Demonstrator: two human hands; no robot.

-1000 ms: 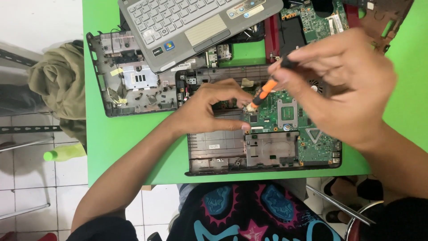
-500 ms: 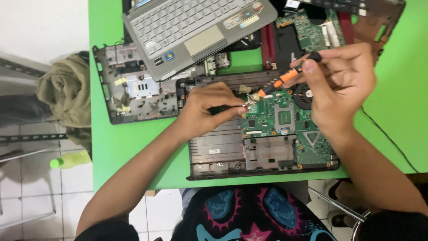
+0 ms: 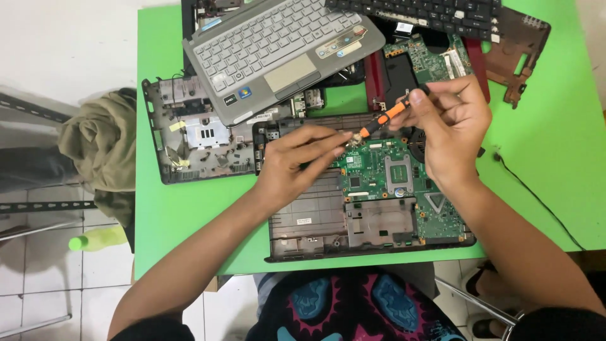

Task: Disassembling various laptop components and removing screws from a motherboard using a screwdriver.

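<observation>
An opened laptop base (image 3: 315,221) with a green circuit board (image 3: 385,173) lies on the green table (image 3: 183,208) in front of me. My right hand (image 3: 451,129) grips an orange and black screwdriver (image 3: 388,115), its tip angled down to the board's upper left corner. My left hand (image 3: 297,158) rests on the base, its fingertips pressed on the board right beside the screwdriver tip.
A silver keyboard deck (image 3: 278,50) lies tilted at the back over a grey laptop shell (image 3: 196,136). A second green board (image 3: 429,57), a black keyboard (image 3: 416,9) and a brown frame (image 3: 514,53) sit at the back right. A black cable (image 3: 536,196) trails right. Olive cloth (image 3: 101,145) hangs left of the table.
The view has shifted, so the table sits further right and lower. My right hand has drawn back slightly with the screwdriver, tip still at the board corner. My left hand stays put.
</observation>
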